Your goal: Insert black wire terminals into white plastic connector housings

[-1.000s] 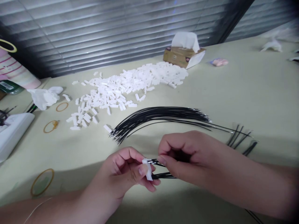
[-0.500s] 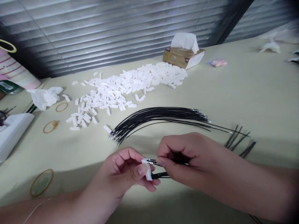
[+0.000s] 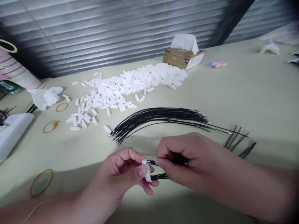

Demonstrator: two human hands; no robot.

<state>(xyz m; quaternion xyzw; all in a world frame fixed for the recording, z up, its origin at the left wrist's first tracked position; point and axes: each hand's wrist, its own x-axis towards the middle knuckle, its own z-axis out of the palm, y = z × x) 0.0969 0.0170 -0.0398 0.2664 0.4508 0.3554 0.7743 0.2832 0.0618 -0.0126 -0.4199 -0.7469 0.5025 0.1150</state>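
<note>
Between the thumb and fingers of my left hand [image 3: 129, 171] is a white connector housing [image 3: 148, 175], held upright. Several black wires [image 3: 160, 176] come out of its right side near the bottom. My right hand [image 3: 184, 155] is closed in a pinch on a black wire [image 3: 152, 162], whose end is at the top of the housing. How deep that end sits I cannot tell. Beyond both hands lies a bundle of loose black wires [image 3: 158, 114] with bare metal tips. More black wire ends [image 3: 237, 138] stick out behind my right wrist.
A wide pile of white connector housings [image 3: 130, 84] spreads across the back of the table. Behind it stands a tissue pack [image 3: 183, 56]. Rubber bands [image 3: 42, 183], a crumpled tissue [image 3: 45, 98] and a white power strip [image 3: 15, 133] lie at the left, near a pink striped bottle [image 3: 20, 71].
My right hand has shifted slightly left toward the housing, and less of the wire's metal tip shows there. My left hand keeps its hold.
</note>
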